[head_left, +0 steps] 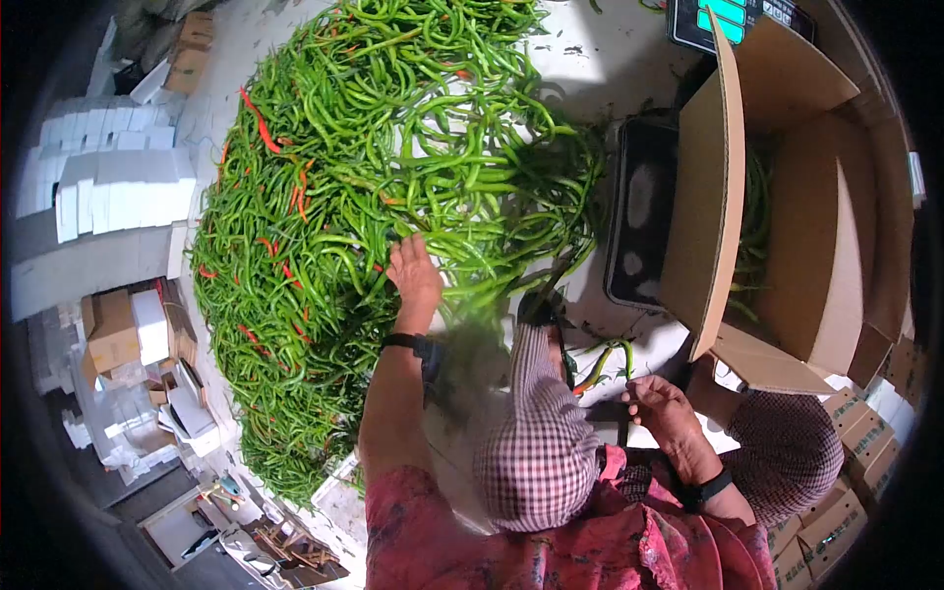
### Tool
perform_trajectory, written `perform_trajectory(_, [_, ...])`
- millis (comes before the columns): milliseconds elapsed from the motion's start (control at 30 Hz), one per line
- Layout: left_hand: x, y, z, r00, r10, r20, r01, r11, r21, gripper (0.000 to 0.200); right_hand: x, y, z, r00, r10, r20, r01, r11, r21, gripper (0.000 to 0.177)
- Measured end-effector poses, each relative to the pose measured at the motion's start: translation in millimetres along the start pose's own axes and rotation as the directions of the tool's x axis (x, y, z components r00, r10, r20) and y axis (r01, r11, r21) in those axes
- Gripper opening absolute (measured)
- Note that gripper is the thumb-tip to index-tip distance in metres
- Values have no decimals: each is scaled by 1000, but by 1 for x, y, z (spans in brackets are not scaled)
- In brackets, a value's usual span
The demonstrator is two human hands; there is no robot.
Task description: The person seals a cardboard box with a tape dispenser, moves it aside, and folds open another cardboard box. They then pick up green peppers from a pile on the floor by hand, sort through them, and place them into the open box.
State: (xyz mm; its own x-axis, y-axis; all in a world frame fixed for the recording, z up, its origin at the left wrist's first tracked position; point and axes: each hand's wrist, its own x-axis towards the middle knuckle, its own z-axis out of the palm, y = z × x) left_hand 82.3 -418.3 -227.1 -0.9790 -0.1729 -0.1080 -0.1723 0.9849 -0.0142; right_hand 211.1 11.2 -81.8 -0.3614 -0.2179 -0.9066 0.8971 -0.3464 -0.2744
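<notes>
A large heap of green chili peppers (334, 177), with some red ones among them, spreads over the left and middle of the view. My left hand (415, 278) rests on the right part of this heap, palm down, its fingers stretched over the peppers and nothing seen in its grasp. My right hand (667, 411) is bent in front of me, beside the cardboard box. Between its thumb and fingers is the end of a curved green chili pepper (629, 358). Part of another pepper, with a reddish end, shows just left of it.
An open cardboard box (710, 197) stands tilted on the right, with green peppers inside. A black flat tray or scale (639, 211) is beside it, below a lit display (723, 20). White foam boxes (123, 187) and cartons (110, 329) line the left; my checkered knees (541, 452) are below.
</notes>
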Motion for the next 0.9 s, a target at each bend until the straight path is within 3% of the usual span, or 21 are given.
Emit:
perform_trajectory(33, [7, -8, 16, 999, -48, 11, 47, 997, 67, 71, 3, 0, -1, 1000, 4, -4, -4, 1000, 14, 18])
perform_trajectory(100, [18, -19, 35, 999, -5, -37, 9, 996, 91, 65, 9, 0, -2, 1000, 1, 0, -1, 999, 36, 17])
perform_trajectory(167, [22, -26, 47, 992, -113, 64, 103, 985, 138, 51, 13, 1, -2, 999, 26, -30, -24, 998, 56, 18])
perform_trajectory(200, [23, -25, 37, 998, -40, 48, 34, 993, 115, 36, 16, 0, -2, 999, 24, -31, -22, 998, 56, 19])
perform_trajectory(233, [25, -19, 29, 998, -34, 52, 28, 993, 111, 36, 17, -1, -2, 999, 24, -38, -22, 998, 59, 19])
perform_trajectory(300, [31, -11, 8, 991, 84, -108, -111, 957, -267, 31, 19, -2, 1, 999, 43, -33, -41, 997, 66, 21])
perform_trajectory(333, [37, -12, 3, 978, 173, -115, -208, 831, -516, 32, 21, -1, 1, 998, 51, -40, -47, 996, 76, 26])
perform_trajectory(367, [44, 0, -13, 977, 180, -110, -211, 832, -513, 32, 26, -1, 2, 998, 54, -40, -50, 995, 84, 26])
perform_trajectory(433, [55, 48, -53, 873, 485, -45, -433, 731, -528, 36, 34, 2, 0, 997, 59, -57, -55, 996, 64, 19])
perform_trajectory(500, [77, 88, -52, 781, 624, 20, -515, 662, -545, 47, 41, 8, -3, 997, 56, -50, -53, 996, 67, 20])
perform_trajectory(600, [104, 139, -22, 756, 644, -116, -621, 649, -439, 51, 40, 1, 2, 995, 76, -70, -73, 996, 49, 18])
perform_trajectory(667, [124, 156, 7, 817, 559, -142, -575, 805, -144, 56, 43, 3, -4, 995, 60, -75, -55, 996, 70, 18])
perform_trajectory(700, [130, 160, 18, 816, 560, -142, -576, 804, -145, 56, 44, 5, -7, 996, 48, -74, -42, 995, 89, 17])
perform_trajectory(767, [140, 165, 37, 794, 567, -218, -598, 793, -115, 52, 47, 5, -9, 998, 33, -51, -26, 992, 122, 17])
perform_trajectory(800, [148, 164, 46, 750, 620, -231, -632, 774, 26, 48, 48, 5, -9, 997, 42, -63, -34, 993, 114, 18])
perform_trajectory(833, [149, 167, 43, 750, 622, -225, -633, 773, 25, 48, 48, 5, -8, 996, 50, -73, -42, 993, 106, 18])
perform_trajectory(900, [151, 176, 30, 783, 617, 76, -621, 781, 67, 44, 50, -1, -4, 997, 54, -52, -49, 995, 91, 19])
